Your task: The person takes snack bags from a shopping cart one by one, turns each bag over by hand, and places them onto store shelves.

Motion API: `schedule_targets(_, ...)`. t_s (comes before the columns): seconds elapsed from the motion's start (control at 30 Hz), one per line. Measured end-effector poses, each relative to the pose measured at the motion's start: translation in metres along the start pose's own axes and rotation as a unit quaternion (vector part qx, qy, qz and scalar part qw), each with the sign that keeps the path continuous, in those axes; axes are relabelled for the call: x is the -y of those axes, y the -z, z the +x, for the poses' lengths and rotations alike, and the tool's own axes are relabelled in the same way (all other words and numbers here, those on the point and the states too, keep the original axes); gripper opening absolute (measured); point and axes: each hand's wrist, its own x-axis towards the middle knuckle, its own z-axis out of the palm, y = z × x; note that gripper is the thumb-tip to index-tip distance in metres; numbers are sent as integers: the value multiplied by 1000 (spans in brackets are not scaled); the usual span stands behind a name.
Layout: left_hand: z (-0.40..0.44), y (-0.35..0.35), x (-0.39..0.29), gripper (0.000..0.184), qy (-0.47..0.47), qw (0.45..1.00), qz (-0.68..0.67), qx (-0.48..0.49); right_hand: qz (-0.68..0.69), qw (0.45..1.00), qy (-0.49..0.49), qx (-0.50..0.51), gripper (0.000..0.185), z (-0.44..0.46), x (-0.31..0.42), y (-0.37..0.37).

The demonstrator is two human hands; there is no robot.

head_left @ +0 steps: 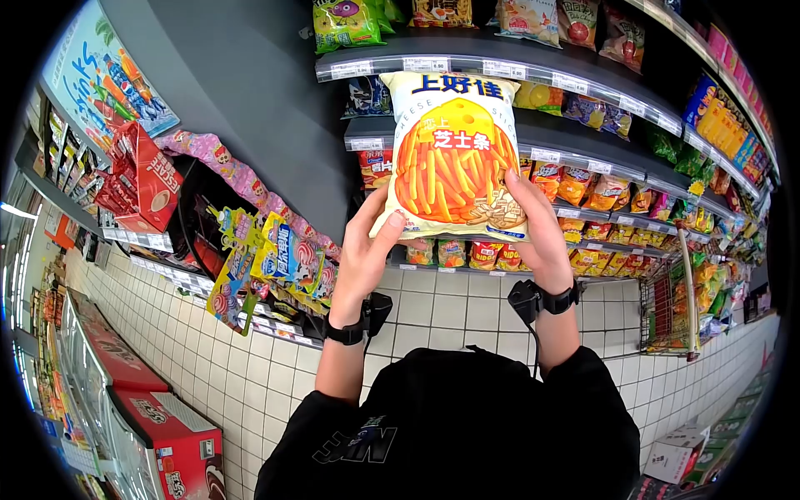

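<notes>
A cream and yellow snack bag (454, 158) with fries and cheese printed on its front is held upright between both hands, before the shelves. My left hand (368, 242) grips its lower left corner, the thumb lying on the front. On the bag's lower right side, my right hand (540, 229) holds the edge with a finger or thumb over the front. The other fingers of both hands are partly hidden behind the bag. Each wrist wears a black strap with a small device.
Curved shelves (500, 62) of snack bags stand ahead and to the right. A shopping cart (667, 304) is at the right. Hanging candy packs (287, 254) and a red box (146, 179) are at the left, above red freezers (162, 433). Cartons (671, 454) sit lower right.
</notes>
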Motion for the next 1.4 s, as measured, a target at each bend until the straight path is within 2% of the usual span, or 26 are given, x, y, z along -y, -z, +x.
schedule_targets(0.1, 0, 1, 0, 55, 16, 1000, 2, 3, -15, 1000, 9, -5, 57, -1, 0, 1)
schedule_targets(0.17, 0, 10, 10, 59, -9, 999, 49, 9, -24, 1000, 18, -3, 58, -1, -1, 2)
schedule_targets(0.27, -2, -1, -7, 63, -42, 998, 48, -1, -65, 996, 66, -7, 64, -4, -3, 4)
schedule_targets(0.33, -1, -1, -5, 64, -55, 997, 49, 5, -100, 985, 128, 60, 71, -4, -6, 9)
schedule_targets(0.4, -1, -1, -3, 66, -68, 996, 50, 11, -101, 985, 129, 57, 78, -7, -6, 9)
schedule_targets(0.47, -1, -2, -2, 69, -80, 995, 52, 17, -127, 973, 173, 91, 81, -6, -10, 14)
schedule_targets(0.5, -1, -2, -1, 69, -81, 995, 52, 18, -111, 976, 159, 96, 90, -7, -9, 14)
schedule_targets(0.63, -3, -1, 3, 73, -99, 993, 66, 15, -149, 960, 191, 140, 101, -6, -13, 27)
schedule_targets(0.73, -5, 6, 15, 77, -103, 990, 96, 18, -179, 952, 179, 173, 99, -10, -3, 38)
schedule_targets(0.83, -4, 12, 28, 75, -143, 975, 173, 6, -191, 952, 190, 147, 92, -18, -2, 37)
schedule_targets(0.93, -5, 15, 31, 72, -125, 970, 207, 1, -234, 946, 191, 116, 83, -20, -1, 32)
schedule_targets(1.0, -5, 11, 26, 70, -113, 975, 191, 9, -224, 956, 166, 93, 83, -22, -1, 31)
schedule_targets(1.1, -6, 9, 23, 68, -88, 984, 152, 12, -240, 948, 185, 97, 79, -21, -5, 37)
schedule_targets(1.2, -7, 11, 22, 71, -88, 980, 177, 25, -258, 942, 194, 89, 74, -22, -6, 41)
schedule_targets(1.3, -12, 9, 16, 75, -91, 983, 156, 20, -261, 942, 196, 82, 70, -23, -9, 46)
schedule_targets(1.4, -16, 2, 1, 78, -50, 994, 96, 24, -272, 935, 211, 91, 67, -22, -13, 53)
